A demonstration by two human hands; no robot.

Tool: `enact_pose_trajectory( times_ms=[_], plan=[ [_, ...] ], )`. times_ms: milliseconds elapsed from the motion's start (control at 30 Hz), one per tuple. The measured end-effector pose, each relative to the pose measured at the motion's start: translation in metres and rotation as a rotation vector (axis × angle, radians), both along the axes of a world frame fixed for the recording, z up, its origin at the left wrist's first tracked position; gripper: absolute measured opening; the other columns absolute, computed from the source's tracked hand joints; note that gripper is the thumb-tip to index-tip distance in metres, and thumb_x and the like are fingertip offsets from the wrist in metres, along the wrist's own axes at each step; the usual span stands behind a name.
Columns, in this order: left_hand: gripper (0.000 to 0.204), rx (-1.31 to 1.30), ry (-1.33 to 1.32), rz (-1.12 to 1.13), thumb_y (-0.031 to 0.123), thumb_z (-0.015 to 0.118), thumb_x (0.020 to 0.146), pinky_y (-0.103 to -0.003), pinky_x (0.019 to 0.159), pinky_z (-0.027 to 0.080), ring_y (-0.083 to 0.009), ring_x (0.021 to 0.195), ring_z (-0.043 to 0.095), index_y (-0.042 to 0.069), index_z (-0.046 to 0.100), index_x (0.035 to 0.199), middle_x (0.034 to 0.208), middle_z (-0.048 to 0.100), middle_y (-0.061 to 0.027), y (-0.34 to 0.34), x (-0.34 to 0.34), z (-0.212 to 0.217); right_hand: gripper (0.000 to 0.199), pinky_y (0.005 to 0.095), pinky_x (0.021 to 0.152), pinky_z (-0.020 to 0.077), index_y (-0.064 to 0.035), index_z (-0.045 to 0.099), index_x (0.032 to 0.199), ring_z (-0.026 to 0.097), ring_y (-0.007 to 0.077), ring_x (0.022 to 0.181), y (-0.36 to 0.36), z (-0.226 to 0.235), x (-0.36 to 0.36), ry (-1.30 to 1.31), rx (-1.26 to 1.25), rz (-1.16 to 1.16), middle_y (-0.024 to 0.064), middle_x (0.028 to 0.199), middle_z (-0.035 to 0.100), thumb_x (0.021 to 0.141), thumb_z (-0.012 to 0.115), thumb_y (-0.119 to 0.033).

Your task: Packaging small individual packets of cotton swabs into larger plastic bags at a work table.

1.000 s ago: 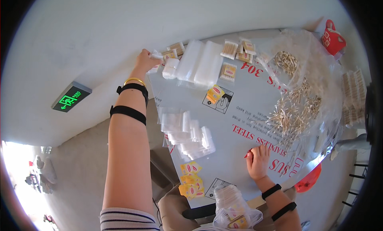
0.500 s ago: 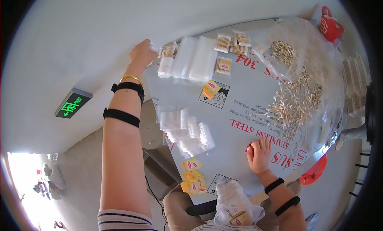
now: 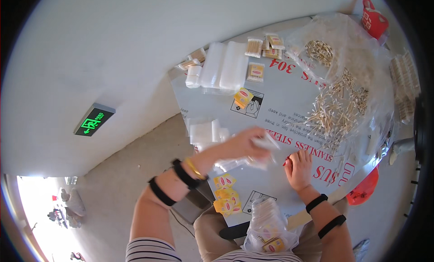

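Grasping uncountable clear plastic (image 3: 267, 143), the left hand (image 3: 244, 143) hovers; the right hand (image 3: 299, 172), grip unclear, sits by one red piece (image 3: 286, 161).

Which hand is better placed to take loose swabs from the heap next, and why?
Probably the right hand: it is at the table, nearer the loose swabs, while the left hand is farther away and holds clear plastic, blurred here.

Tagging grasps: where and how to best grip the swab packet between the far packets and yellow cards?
Likely pinch the swab packet by its right edge, from the right: it looks flat, plastic sleeves crowd its left, and printed tabletop borders its right.
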State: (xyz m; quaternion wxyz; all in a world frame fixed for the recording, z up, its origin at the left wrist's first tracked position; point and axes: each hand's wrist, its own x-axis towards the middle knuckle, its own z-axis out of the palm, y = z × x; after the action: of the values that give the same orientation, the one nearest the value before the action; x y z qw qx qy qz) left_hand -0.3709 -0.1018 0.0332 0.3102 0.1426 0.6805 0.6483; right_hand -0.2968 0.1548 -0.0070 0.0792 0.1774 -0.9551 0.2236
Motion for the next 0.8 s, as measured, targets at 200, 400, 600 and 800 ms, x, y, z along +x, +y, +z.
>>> enact_pose_trajectory(
  times_ms=[200,400,600,800],
  plan=[
    [0.043,-0.444,0.684,0.389,0.016,0.077,0.072,-0.035,0.090,0.046,-0.0280,0.105,0.059,0.008,0.060,0.111,0.110,0.060,-0.0110,0.012,-0.057,0.012,0.011,0.0428,0.073,0.0362,-0.0069,0.052,0.081,0.047,0.0309,0.083,0.006,-0.003,0.000,-0.043,-0.002,0.000,0.0108,0.084,0.047,0.076,0.061,-0.011],
    [0.049,-1.262,1.027,0.990,0.006,0.066,0.076,-0.044,0.096,0.038,-0.0304,0.105,0.055,0.010,0.050,0.122,0.104,0.058,-0.0129,-0.169,-0.176,-0.003,0.012,0.0422,0.073,0.0368,-0.0064,0.053,0.081,0.048,0.0306,0.082,-0.001,0.000,-0.003,0.015,0.006,-0.008,0.0104,0.084,0.048,0.075,0.062,-0.010],
    [0.033,-1.446,0.632,0.543,0.022,0.067,0.077,-0.048,0.095,0.042,-0.0307,0.104,0.060,0.010,0.065,0.108,0.106,0.064,-0.0151,-0.171,-0.216,0.008,0.012,0.0417,0.074,0.0371,-0.0065,0.054,0.082,0.048,0.0302,0.083,0.009,-0.002,-0.002,-0.025,0.028,-0.022,0.0102,0.084,0.048,0.075,0.063,-0.010],
    [0.039,-1.148,0.587,0.652,0.034,0.070,0.072,-0.046,0.087,0.049,-0.0351,0.102,0.062,0.009,0.067,0.103,0.115,0.063,-0.0168,-0.188,-0.262,-0.014,0.012,0.0408,0.074,0.0368,-0.0066,0.054,0.081,0.047,0.0293,0.083,0.001,-0.001,-0.002,-0.042,0.004,-0.013,0.0096,0.083,0.047,0.075,0.063,-0.011]
  ],
)
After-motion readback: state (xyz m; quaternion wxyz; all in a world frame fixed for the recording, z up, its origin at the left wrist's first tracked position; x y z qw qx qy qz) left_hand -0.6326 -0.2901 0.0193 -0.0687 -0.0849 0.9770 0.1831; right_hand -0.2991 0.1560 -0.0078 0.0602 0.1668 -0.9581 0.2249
